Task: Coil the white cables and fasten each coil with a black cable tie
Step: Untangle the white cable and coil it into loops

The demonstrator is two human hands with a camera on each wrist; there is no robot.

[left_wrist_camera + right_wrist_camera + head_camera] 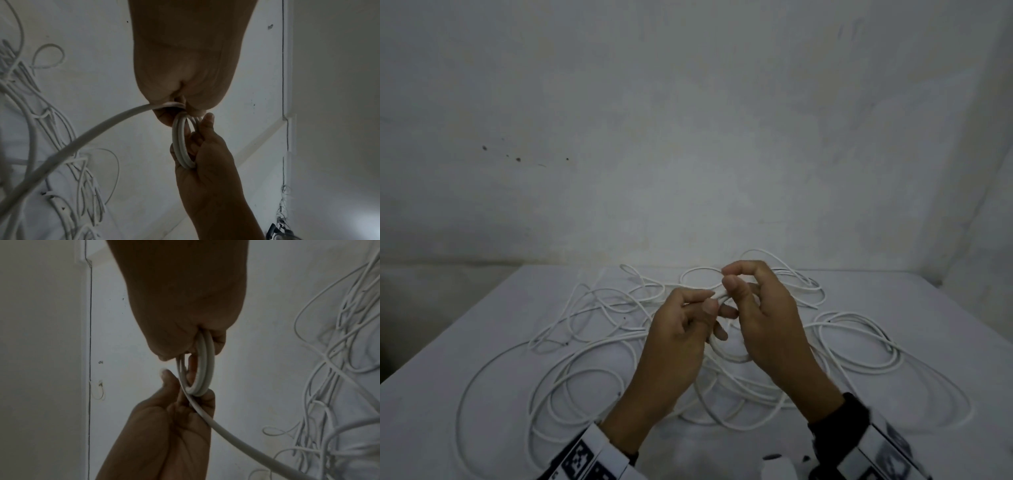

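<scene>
A tangle of white cables [592,346] lies spread over the white table [441,346]. Both hands are raised above its middle and share a small coil [179,146] of a few turns. My left hand [710,301] pinches one side of the coil [207,369] between thumb and fingers, and the cable's loose run [82,141] leaves that hand toward the pile. My right hand [727,275] holds the opposite side with its fingers curled through the loop. No black cable tie shows clearly in any view.
Loose loops [859,342] lie to the right of the hands and more at the far side [774,274]. A grey wall [688,137] rises close behind the table. Small white and dark objects [777,462] sit at the near edge, too cropped to identify.
</scene>
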